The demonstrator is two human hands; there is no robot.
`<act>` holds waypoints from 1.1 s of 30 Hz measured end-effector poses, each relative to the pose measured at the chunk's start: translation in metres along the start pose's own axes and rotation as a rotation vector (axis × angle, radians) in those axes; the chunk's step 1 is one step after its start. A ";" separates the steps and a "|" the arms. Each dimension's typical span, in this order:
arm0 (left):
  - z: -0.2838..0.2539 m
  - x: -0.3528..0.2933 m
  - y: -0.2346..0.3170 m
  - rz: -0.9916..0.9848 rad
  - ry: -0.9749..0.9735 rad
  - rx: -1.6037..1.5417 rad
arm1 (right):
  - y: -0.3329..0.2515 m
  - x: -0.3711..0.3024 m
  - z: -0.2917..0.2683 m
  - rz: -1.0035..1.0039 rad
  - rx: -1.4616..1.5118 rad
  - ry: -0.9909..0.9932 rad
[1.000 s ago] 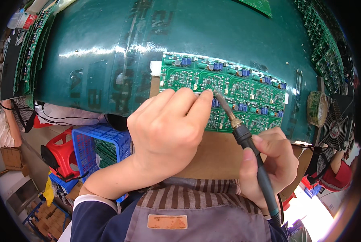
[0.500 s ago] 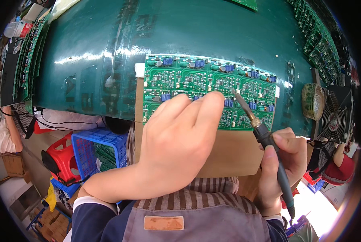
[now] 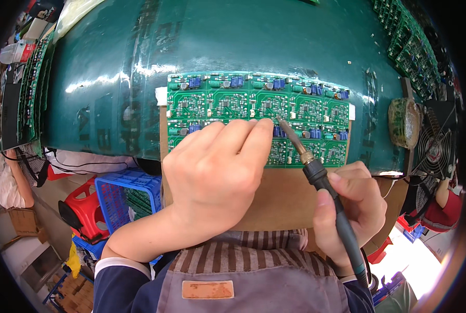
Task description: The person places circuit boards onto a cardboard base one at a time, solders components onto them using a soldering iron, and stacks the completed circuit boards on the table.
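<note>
A green panel of circuit boards (image 3: 233, 101) with blue parts lies on a brown cardboard sheet (image 3: 285, 195) at the near edge of the green mat (image 3: 139, 62). My left hand (image 3: 212, 175) rests on the panel's lower left part, fingers together, fingertips close to the iron's tip; whether it pinches something there is hidden. My right hand (image 3: 355, 206) grips the black handle of a soldering iron (image 3: 321, 180), whose tip touches the panel near its middle.
A blue crate (image 3: 121, 201) with green boards and a red stool (image 3: 84, 211) stand on the floor at the lower left. A round solder-wire spool (image 3: 402, 122) and a black fan (image 3: 433, 148) sit at the right. Stacks of green boards line both edges of the table.
The view has shifted, so the panel sits more to the centre. The iron's tip has moved left along the panel, back next to my left fingertips.
</note>
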State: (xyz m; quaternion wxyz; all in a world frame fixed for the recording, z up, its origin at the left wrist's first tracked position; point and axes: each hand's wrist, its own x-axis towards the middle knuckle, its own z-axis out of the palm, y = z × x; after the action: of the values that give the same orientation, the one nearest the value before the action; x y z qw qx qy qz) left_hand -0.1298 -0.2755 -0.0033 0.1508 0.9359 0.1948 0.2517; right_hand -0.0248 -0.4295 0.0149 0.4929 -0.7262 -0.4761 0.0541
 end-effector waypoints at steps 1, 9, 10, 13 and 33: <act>-0.001 0.000 0.001 0.001 -0.001 0.000 | -0.001 0.001 0.001 0.001 0.000 0.001; -0.004 0.002 -0.001 -0.054 -0.031 -0.043 | 0.000 0.001 0.000 0.035 0.006 0.027; -0.004 0.003 0.000 -0.051 -0.031 -0.043 | 0.000 0.001 0.001 0.035 0.006 0.029; -0.007 0.005 0.004 -0.057 -0.078 -0.021 | -0.002 0.002 0.001 -0.029 -0.008 0.023; 0.017 0.014 0.030 0.053 -0.116 0.000 | 0.018 -0.014 -0.030 0.194 0.111 0.140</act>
State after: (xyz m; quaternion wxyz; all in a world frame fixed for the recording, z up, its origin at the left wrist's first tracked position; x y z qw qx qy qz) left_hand -0.1009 -0.2987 -0.0005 0.1553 0.9538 0.1609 0.2008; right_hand -0.0044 -0.4607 0.0110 0.5568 -0.7424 -0.3644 0.0772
